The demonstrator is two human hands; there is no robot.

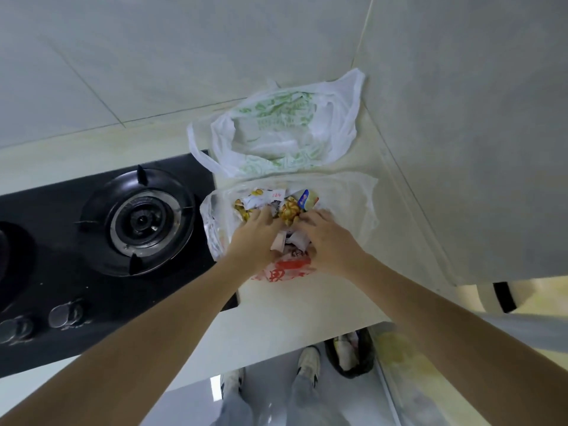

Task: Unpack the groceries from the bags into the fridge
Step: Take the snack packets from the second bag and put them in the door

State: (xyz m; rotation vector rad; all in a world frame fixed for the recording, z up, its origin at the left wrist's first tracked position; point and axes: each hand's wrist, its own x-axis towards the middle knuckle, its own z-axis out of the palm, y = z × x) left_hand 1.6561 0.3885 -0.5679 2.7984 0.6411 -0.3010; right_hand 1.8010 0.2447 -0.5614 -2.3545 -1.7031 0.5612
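Note:
A clear plastic bag point(347, 195) with red print lies open on the pale counter point(292, 305), holding several small snack packets point(290, 212) in yellow, white and blue wrappers. My left hand point(253, 238) and my right hand point(329, 238) are both inside the bag's mouth, fingers curled around the pile of packets from either side. Behind it, against the wall, a white bag with green print point(276, 133) lies slumped and open. The fridge is not in view.
A black gas hob point(101, 241) with a burner point(141, 221) and two knobs sits left of the bags. A tiled wall rises behind and to the right. Below the counter edge are my shoes and a small black bin point(350, 355) on the floor.

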